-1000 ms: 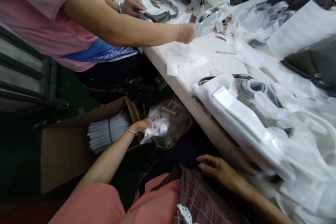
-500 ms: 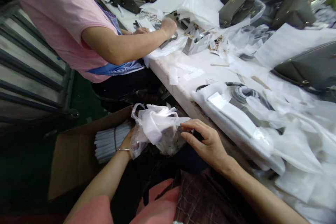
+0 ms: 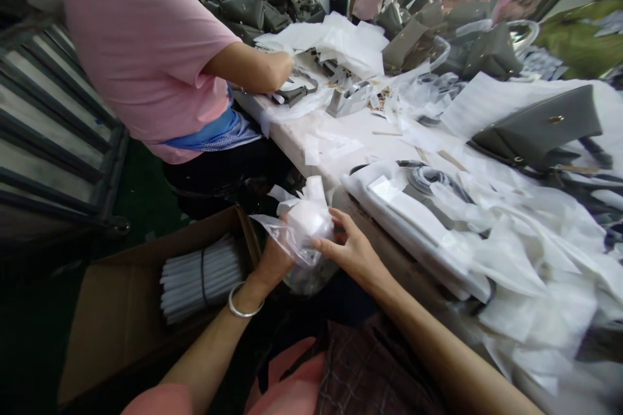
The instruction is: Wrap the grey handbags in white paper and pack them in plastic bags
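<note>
A crumpled bundle of clear plastic wrapping and white strips (image 3: 310,219) is held in front of me, beside the table's near edge. My left hand (image 3: 276,264), with a silver bangle at the wrist, is closed around its lower left side; the wrapping covers most of those fingers. From the right, my right hand (image 3: 351,248) pinches the bundle's edge, thumb below and fingers above. Below the bundle is a pale translucent mass (image 3: 306,280), partly hidden and hard to make out.
An open cardboard box (image 3: 104,318) at lower left holds banded white tubes (image 3: 202,279). On the table (image 3: 287,126) lie a wrapped flat package (image 3: 413,220), a grey bag (image 3: 540,126) and white sheets. A co-worker in pink (image 3: 150,58) stands left, near a metal rack (image 3: 53,117).
My right hand has moved in from beside a loose strip to grip the bundle. The bundle is gathered more compactly and sits slightly right. The co-worker's arm has drawn back; my view has tilted up.
</note>
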`<state>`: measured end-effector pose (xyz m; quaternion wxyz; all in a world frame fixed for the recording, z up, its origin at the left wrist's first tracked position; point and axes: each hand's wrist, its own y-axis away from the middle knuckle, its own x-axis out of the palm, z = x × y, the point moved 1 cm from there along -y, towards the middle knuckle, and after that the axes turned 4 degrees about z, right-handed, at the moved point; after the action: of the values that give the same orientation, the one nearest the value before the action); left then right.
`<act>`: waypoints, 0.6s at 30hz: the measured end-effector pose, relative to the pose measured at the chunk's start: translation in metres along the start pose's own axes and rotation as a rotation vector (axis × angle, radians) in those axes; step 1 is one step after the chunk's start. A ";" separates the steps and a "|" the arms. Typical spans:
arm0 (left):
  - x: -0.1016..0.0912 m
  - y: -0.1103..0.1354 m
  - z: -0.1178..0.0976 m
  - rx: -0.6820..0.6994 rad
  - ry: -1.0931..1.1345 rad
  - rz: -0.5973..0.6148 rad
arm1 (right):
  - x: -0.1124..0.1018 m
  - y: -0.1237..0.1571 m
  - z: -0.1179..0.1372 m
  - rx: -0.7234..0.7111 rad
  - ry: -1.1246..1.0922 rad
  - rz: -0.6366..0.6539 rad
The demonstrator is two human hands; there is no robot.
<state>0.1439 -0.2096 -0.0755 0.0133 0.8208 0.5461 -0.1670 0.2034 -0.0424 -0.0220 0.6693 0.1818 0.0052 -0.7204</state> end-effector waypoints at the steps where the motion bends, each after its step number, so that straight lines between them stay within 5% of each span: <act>1: 0.006 0.004 -0.002 0.047 -0.034 0.005 | 0.001 -0.003 -0.004 0.024 -0.074 0.010; 5: 0.023 0.018 -0.002 0.125 -0.012 0.010 | 0.004 -0.012 -0.018 0.072 -0.378 0.059; 10: 0.013 0.020 0.012 0.081 0.121 -0.056 | -0.004 -0.016 -0.024 0.170 -0.655 0.091; 16: 0.005 0.029 0.040 -0.157 0.274 0.263 | -0.022 -0.023 -0.022 0.210 -0.779 0.089; 18: 0.003 0.027 0.041 -0.182 0.227 0.242 | -0.026 -0.023 -0.021 0.202 -0.784 0.129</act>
<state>0.1583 -0.2264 -0.1191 0.0458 0.8894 0.4544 -0.0206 0.1873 -0.0099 -0.0404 0.6433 -0.0419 -0.3326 -0.6883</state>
